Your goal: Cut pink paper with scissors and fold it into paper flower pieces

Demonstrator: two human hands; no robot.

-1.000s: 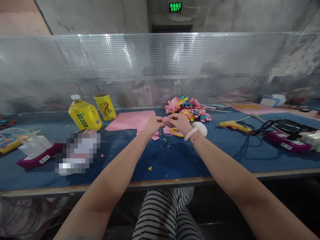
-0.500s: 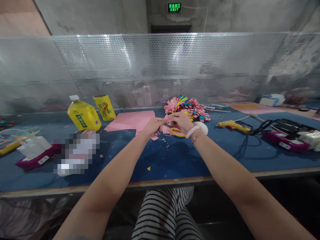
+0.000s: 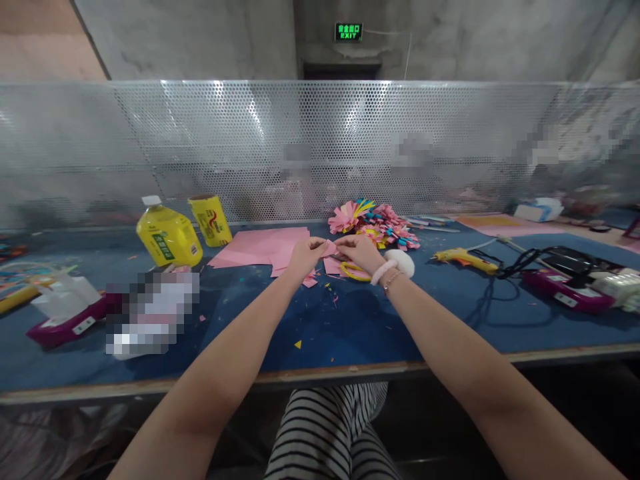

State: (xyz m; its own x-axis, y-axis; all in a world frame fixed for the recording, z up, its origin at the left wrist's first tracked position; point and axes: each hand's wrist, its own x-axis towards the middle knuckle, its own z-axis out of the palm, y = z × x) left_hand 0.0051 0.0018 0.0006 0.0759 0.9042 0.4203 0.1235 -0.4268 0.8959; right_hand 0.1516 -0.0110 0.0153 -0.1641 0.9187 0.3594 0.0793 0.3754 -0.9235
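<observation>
A small piece of pink paper (image 3: 329, 249) is pinched between my two hands above the blue table. My left hand (image 3: 306, 258) is closed on its left side, and the fingers of my right hand (image 3: 364, 253) close on its right side. Under my right palm show the yellow handles of a pair of scissors (image 3: 356, 272); whether the hand also bears them, I cannot tell. Pink paper sheets (image 3: 257, 245) lie behind my left hand. Just beyond my right hand sits a heap of fringed paper flowers (image 3: 383, 227) in pink, yellow and blue.
At left stand a yellow liquid bottle (image 3: 167, 235) and a yellow canister (image 3: 210, 221). A purple power strip (image 3: 75, 323) lies nearer. To the right are a yellow glue gun (image 3: 465, 259) and another purple power strip (image 3: 565, 293) with cables. A perforated metal screen (image 3: 320, 120) runs behind.
The scissor blades showed between my hands earlier; now the pink paper piece is there, with both hands' fingers at it. The view has tilted slightly up.
</observation>
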